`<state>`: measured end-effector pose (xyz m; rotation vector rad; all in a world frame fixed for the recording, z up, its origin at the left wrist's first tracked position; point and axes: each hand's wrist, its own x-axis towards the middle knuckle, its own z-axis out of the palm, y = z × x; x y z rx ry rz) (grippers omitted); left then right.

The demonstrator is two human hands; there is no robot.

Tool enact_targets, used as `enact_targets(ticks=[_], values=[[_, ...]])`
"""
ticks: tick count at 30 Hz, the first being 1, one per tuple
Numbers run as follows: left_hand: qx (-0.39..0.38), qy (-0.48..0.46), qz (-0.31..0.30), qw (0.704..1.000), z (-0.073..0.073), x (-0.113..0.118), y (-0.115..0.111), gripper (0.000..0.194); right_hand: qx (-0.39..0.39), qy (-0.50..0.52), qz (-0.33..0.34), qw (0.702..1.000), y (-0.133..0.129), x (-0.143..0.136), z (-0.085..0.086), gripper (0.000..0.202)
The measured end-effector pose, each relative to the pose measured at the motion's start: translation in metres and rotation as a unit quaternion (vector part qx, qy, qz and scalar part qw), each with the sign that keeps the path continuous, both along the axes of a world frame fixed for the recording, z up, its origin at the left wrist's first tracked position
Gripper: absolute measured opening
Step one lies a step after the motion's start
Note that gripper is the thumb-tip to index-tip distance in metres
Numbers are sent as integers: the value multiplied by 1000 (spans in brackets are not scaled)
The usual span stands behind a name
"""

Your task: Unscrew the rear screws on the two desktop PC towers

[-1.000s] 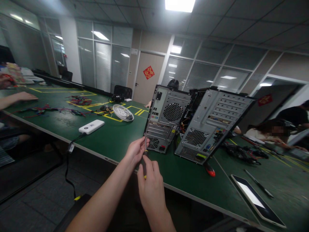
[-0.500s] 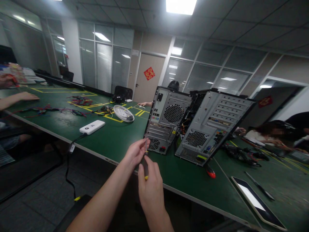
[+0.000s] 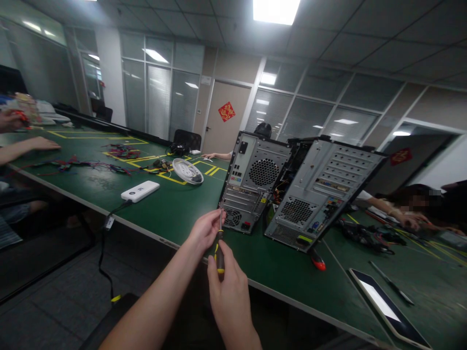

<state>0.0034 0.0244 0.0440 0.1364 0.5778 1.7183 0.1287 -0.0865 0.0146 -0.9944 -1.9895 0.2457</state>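
Observation:
Two grey computer cases stand on the green table [image 3: 175, 209], their backs towards me. A screwdriver [image 3: 220, 257] with a dark and yellow handle points up at the lower left corner of the left case [image 3: 242, 194]. My right hand [image 3: 229, 287] holds its handle between thumb and fingers. My left hand [image 3: 207, 228] has its fingers closed round the thin shaft near the tip, close beside the case. What the tip touches is too small to make out. The right case [image 3: 321, 194] leans beside the left one, with a red-tipped tool [image 3: 318, 261] at its foot.
A white power bank [image 3: 140, 191] with a cable and a round white tray [image 3: 188, 171] lie to the left. On the right are a tablet [image 3: 386, 306], a thin pen-like tool [image 3: 392, 283] and black cables [image 3: 365, 236]. Other people's hands show at both sides and behind.
My right hand has shifted slightly on the screwdriver, and more of the yellow-striped handle shows. At the right, another person's arm now reaches over the table.

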Motion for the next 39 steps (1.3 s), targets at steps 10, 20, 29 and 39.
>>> enact_targets(ticks=[10,20,29,39], values=[[-1,8,-15,1000,-4,-3,3,11,16,-25,-2,1000,-9,3,7,41],[0,26,-12,1000,-1,-3,-2,11,-12,-18,41,999,-9,3,-1,42],[46,70,-58,995,-9,-13,-14,21,-15,-12,35,999,-9,2,-4,41],[22,59,-50,997,-1,-10,-18,22,-53,-1,31,998,-7,3,-8,42]])
